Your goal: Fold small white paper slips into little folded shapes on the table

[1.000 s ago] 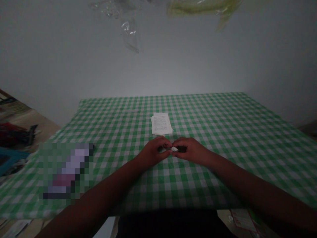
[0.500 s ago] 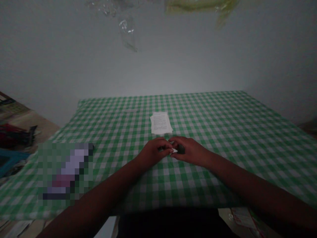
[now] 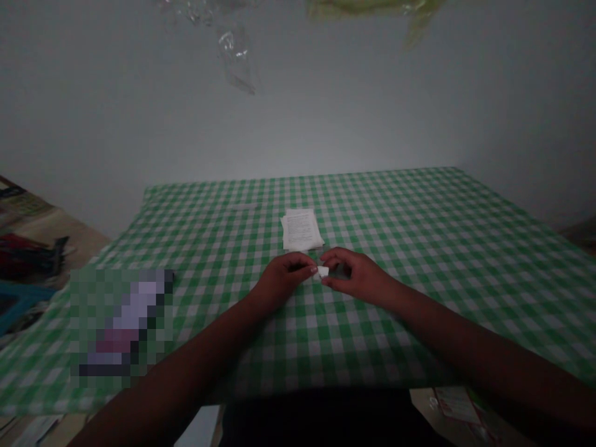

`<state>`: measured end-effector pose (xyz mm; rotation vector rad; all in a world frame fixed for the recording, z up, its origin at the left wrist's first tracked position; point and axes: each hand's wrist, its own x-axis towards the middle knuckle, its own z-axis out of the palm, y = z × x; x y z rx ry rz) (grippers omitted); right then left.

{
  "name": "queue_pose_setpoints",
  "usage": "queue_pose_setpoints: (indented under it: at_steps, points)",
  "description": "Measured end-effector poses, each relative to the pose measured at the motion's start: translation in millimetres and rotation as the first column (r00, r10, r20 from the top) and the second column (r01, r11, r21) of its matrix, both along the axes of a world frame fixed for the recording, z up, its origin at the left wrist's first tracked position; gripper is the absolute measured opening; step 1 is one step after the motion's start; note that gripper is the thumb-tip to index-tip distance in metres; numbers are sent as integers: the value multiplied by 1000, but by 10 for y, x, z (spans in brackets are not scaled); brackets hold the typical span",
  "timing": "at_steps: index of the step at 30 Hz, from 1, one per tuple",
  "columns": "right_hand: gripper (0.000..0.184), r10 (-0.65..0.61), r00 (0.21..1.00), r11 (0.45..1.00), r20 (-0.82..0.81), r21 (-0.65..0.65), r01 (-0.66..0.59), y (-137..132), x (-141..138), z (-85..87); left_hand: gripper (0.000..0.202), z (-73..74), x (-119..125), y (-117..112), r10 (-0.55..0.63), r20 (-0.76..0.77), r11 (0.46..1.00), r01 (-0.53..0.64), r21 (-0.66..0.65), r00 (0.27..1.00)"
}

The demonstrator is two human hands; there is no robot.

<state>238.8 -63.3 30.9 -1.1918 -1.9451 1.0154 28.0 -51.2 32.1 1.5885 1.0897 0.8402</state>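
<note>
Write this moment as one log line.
left hand: pinches small white paper piece | right hand: pinches it too | beyond: white printed paper stack on green-white checked tablecloth

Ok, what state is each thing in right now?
small white paper piece: pinched between both hands
left hand: fingertips closed on it
right hand: fingertips closed on it
stack of white printed sheets: lying flat, untouched
green-and-white checked tablecloth: spread flat
</note>
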Motion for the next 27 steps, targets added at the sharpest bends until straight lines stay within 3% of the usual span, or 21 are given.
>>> queue_pose_setpoints:
  at_steps: [16, 27]
  points:
    - [21, -29, 988, 998, -149, -64, 20, 5, -16, 3, 18, 11, 1, -10, 17, 81, 995, -8, -104, 997]
    - [17, 16, 1000, 999, -26, 35, -15, -20, -2, 25, 17, 1, 10, -32, -49, -54, 999, 48, -19, 997]
